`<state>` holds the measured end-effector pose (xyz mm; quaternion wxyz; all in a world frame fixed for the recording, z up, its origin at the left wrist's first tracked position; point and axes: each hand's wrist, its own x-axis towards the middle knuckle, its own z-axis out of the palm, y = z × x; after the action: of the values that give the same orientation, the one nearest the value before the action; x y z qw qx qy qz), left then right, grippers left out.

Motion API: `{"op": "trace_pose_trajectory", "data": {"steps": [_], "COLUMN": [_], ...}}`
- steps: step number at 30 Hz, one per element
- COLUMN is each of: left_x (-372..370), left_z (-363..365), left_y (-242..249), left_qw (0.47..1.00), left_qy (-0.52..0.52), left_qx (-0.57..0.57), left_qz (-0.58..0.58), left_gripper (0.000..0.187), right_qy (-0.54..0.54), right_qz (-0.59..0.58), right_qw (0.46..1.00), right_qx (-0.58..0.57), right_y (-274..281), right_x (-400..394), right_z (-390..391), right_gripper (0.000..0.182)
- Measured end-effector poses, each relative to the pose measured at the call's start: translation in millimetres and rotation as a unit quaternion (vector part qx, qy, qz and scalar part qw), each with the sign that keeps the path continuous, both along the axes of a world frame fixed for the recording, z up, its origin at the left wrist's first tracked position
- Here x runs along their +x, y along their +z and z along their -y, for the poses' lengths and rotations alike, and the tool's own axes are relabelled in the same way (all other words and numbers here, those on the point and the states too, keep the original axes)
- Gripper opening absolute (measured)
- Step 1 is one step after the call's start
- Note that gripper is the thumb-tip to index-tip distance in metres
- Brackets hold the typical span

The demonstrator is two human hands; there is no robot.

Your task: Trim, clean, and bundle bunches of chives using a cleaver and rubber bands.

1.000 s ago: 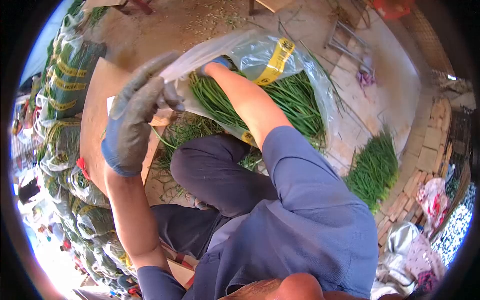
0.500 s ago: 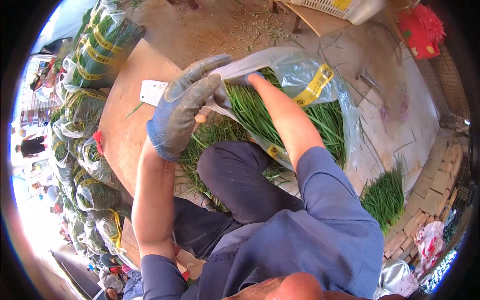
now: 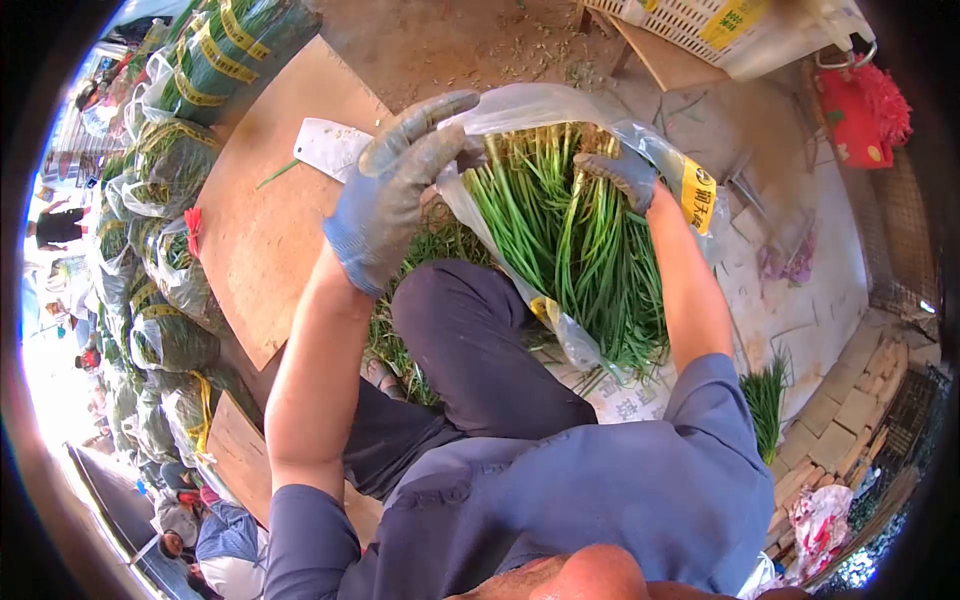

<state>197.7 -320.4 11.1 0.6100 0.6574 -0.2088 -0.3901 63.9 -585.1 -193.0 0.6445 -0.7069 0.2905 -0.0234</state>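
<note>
A clear plastic bag with yellow printed strips (image 3: 700,190) lies open around a bundle of long green stalks (image 3: 570,230), their pale root ends at the top. My left hand (image 3: 400,185), in a dirty blue-grey glove, pinches the bag's left rim, with the upper fingers reaching over it. Inside the bag's right side, my right hand (image 3: 625,175) wears the same kind of glove; its fingers are apart and rest against the stalks near their root ends.
Packed bags of greens (image 3: 175,335) line the left side. A white blade-like plate (image 3: 330,148) lies on a brown board (image 3: 270,200). At the top right stands a white crate (image 3: 690,30); loose greens (image 3: 765,405) lie lower right. People are at far left.
My right hand has come into view from deep in the bag and moved right. The bag's mouth is wider, showing the root ends. The view has shifted slightly.
</note>
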Motion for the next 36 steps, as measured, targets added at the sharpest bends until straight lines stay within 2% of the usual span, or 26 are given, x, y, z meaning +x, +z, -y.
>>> {"op": "trace_pose_trajectory", "data": {"steps": [2, 3, 4, 5, 6, 7, 9, 10, 11, 12, 13, 14, 15, 17, 18, 20, 23, 24, 27, 28, 31, 32, 35, 36], "left_x": [-15, -22, -32, -48, -81, -93, -121, -126, -121, -116, -110, -103, -102, -99, -107, -114, -130, -133, -113, -108, -90, -77, -57, -51], "left_z": [-6, -9, -14, -15, -15, -12, 9, 24, 43, 57, 69, 81, 83, 86, 84, 80, 80, 80, 85, 89, 103, 104, 110, 113], "left_y": [-12, -18, -22, -26, -16, -37, -57, -96, -131, -137, -173, -209, -216, -203, -188, -186, -200, -210, -215, -206, -216, -208, -192, -213], "left_qw": [0.972, 0.936, 0.692, 0.707, 0.835, 0.861, 0.908, 0.939, 0.960, 0.974, 0.974, 0.972, 0.975, 0.974, 0.966, 0.947, 0.918, 0.909, 0.963, 0.944, 0.925, 0.970, 0.991, 0.989], "left_qy": [0.071, 0.105, 0.108, 0.193, 0.199, 0.103, -0.008, 0.054, 0.114, 0.176, 0.197, 0.217, 0.191, 0.132, 0.111, 0.082, 0.056, 0.045, 0.071, 0.127, 0.076, 0.026, -0.080, -0.059], "left_qx": [0.041, 0.060, 0.098, 0.043, -0.003, -0.117, 0.020, 0.018, 0.013, 0.023, -0.011, -0.045, -0.029, 0.004, 0.050, 0.020, 0.037, 0.049, -0.090, 0.029, -0.035, -0.002, 0.023, -0.023], "left_qz": [0.221, 0.330, 0.708, 0.679, 0.513, 0.485, 0.418, 0.339, 0.256, 0.138, 0.109, 0.080, 0.115, 0.186, 0.229, 0.310, 0.391, 0.412, 0.245, 0.302, 0.371, 0.243, 0.105, 0.133], "left_gripper": [0.042, 0.041, 0.037, 0.035, 0.030, 0.030, 0.038, 0.041, 0.043, 0.042, 0.042, 0.042, 0.042, 0.043, 0.046, 0.049, 0.047, 0.046, 0.054, 0.065, 0.075, 0.082, 0.088, 0.085], "right_qy": [-0.019, -0.018, -0.017, -0.017, -0.047, -0.054, -0.061, -0.004, 0.005, 0.003, 0.000, 0.016, 0.012, -0.010, -0.015, -0.018, -0.087, -0.112, -0.072, -0.075, -0.127, -0.118, -0.085, -0.074], "right_qz": [0.040, 0.068, 0.096, 0.124, 0.130, 0.144, 0.166, 0.141, 0.066, 0.060, 0.052, 0.060, 0.058, 0.054, 0.090, 0.117, 0.157, 0.133, 0.157, 0.132, 0.223, 0.217, 0.205, 0.204], "right_qw": [0.986, 0.983, 0.979, 0.974, 0.972, 0.968, 0.961, 0.985, 0.995, 0.994, 0.992, 0.995, 0.990, 0.980, 0.985, 0.988, 0.984, 0.984, 0.972, 0.977, 0.966, 0.969, 0.975, 0.975], "right_qx": [0.163, 0.170, 0.180, 0.189, 0.191, 0.197, 0.213, 0.103, 0.080, 0.097, 0.114, 0.074, 0.125, 0.191, 0.147, 0.100, 0.019, 0.026, -0.160, -0.149, -0.006, -0.006, -0.018, -0.039], "right_y": [4, 5, 5, 5, 6, 5, 2, 25, -6, -3, 1, -10, -2, 18, 29, 48, 29, 5, 17, 3, -4, -4, 7, 14], "right_x": [-11, -16, -23, -28, -33, -37, -47, -50, -56, -60, -67, -72, -69, -63, -60, -53, -45, -49, -57, -64, -69, -70, -73, -73], "right_z": [-9, -10, -10, -13, -16, -15, -18, -21, -11, -16, -23, -23, -28, -40, -47, -53, -44, -35, -24, -24, -34, -32, -19, -17], "right_gripper": [0.056, 0.054, 0.052, 0.050, 0.045, 0.042, 0.037, 0.042, 0.037, 0.036, 0.035, 0.043, 0.045, 0.050, 0.051, 0.056, 0.057, 0.058, 0.057, 0.055, 0.054, 0.053, 0.050, 0.048]}}
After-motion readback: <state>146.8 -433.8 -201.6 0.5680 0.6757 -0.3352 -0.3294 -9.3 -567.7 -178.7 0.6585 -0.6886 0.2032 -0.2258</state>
